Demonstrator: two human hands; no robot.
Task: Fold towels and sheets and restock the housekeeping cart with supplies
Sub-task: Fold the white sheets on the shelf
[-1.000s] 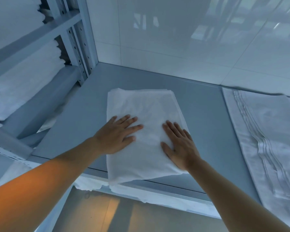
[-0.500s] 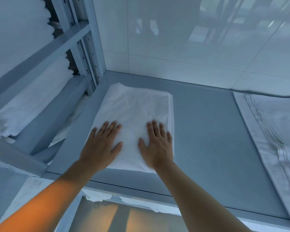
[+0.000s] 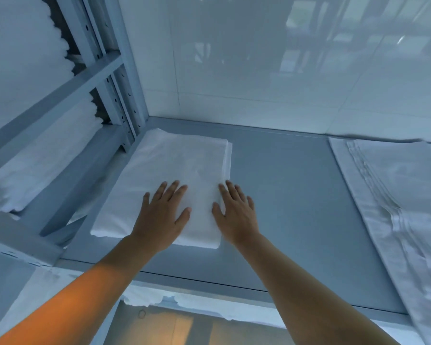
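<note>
A folded white sheet lies flat on the grey shelf surface, tucked into the back left corner beside the rack upright. My left hand rests flat on the sheet's near half with its fingers spread. My right hand lies flat at the sheet's right edge, thumb on the cloth, fingers straight and partly over the grey surface.
A larger white sheet with stitched stripes covers the right part of the shelf. A metal rack on the left holds stacks of white linen. A white tiled wall closes the back. More white cloth shows below the shelf's front edge.
Both hands slid the folded sheet left and back, from overhanging the front edge into the corner by the rack. My right hand now sits at the sheet's right edge.
</note>
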